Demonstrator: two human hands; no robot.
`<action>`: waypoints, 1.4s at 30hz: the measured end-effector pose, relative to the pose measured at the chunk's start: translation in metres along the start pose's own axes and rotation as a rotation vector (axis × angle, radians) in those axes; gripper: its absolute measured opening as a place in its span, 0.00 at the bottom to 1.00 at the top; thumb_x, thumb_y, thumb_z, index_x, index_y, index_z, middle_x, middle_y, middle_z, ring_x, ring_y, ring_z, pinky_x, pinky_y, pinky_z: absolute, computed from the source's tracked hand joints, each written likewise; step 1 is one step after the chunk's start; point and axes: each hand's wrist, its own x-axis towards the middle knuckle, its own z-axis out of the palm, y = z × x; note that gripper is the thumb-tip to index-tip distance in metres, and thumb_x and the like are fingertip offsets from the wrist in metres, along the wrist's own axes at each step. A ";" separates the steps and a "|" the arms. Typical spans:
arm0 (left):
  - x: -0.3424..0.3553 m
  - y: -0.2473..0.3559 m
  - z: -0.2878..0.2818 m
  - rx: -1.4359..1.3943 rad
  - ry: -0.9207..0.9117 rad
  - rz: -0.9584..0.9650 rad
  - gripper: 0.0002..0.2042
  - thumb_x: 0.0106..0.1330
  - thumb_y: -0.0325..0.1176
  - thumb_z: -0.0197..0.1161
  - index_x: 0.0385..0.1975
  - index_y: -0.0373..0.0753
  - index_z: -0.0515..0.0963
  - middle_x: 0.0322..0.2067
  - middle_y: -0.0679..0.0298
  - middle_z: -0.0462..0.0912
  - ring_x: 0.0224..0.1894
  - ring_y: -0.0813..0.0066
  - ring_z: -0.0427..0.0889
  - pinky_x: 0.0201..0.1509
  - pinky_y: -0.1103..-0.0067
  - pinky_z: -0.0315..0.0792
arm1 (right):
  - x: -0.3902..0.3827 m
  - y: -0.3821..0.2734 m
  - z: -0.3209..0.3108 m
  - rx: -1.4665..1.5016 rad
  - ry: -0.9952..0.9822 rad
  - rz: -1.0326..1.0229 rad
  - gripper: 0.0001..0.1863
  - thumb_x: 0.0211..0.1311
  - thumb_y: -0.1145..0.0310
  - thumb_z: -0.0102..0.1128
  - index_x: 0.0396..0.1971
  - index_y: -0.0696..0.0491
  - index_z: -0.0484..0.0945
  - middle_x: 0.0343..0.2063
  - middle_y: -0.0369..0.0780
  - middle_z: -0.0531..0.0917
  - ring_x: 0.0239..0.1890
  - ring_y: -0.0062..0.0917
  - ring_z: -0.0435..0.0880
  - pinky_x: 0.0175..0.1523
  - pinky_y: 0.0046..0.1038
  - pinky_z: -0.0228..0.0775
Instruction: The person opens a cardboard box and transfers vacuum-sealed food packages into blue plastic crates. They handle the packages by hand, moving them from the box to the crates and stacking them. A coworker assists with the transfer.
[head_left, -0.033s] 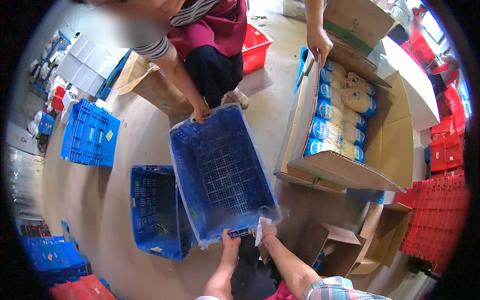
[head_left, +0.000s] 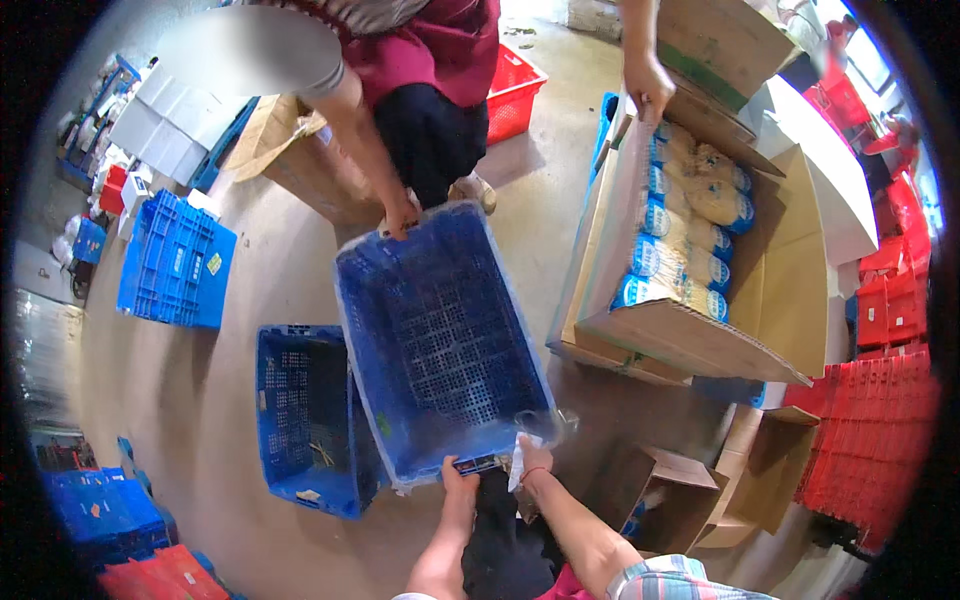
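Altogether two hands, left hand (head_left: 459,478), right hand (head_left: 532,462), one blue crate (head_left: 440,340)

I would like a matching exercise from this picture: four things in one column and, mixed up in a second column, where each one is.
Things:
1. large blue perforated plastic crate
2. open brown cardboard box of blue-banded packets
3. red plastic basket
4. stack of red plastic crates

Places:
A. along the right edge
B. top centre, behind a co-worker
C. centre, held by the left hand, the right hand and a co-worker's hand
D. right of the blue crate

Pairs: 1-C, 2-D, 3-B, 4-A
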 end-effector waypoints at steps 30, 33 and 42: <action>-0.368 0.147 0.210 0.921 -1.242 0.324 0.31 0.57 0.29 0.62 0.62 0.37 0.59 0.54 0.58 0.71 0.57 0.70 0.68 0.61 0.76 0.61 | -0.262 -0.143 -0.342 0.935 -0.979 -0.324 0.28 0.55 0.31 0.44 0.34 0.43 0.68 0.22 0.27 0.70 0.19 0.14 0.65 0.22 0.17 0.55; -0.413 0.129 0.202 1.093 -1.396 -0.175 0.31 0.56 0.31 0.65 0.60 0.36 0.62 0.51 0.62 0.73 0.54 0.74 0.70 0.59 0.77 0.64 | -0.295 -0.174 -0.347 1.044 -1.037 -0.615 0.34 0.56 0.28 0.33 0.42 0.45 0.67 0.25 0.32 0.72 0.21 0.15 0.67 0.25 0.17 0.60; -0.445 0.132 0.236 0.703 -1.063 0.311 0.04 0.65 0.27 0.50 0.33 0.38 0.73 0.30 0.66 0.76 0.32 0.79 0.76 0.37 0.81 0.71 | -0.292 -0.114 -0.456 1.103 -0.646 -0.789 0.17 0.62 0.65 0.57 0.47 0.51 0.65 0.35 0.37 0.75 0.33 0.23 0.78 0.41 0.27 0.73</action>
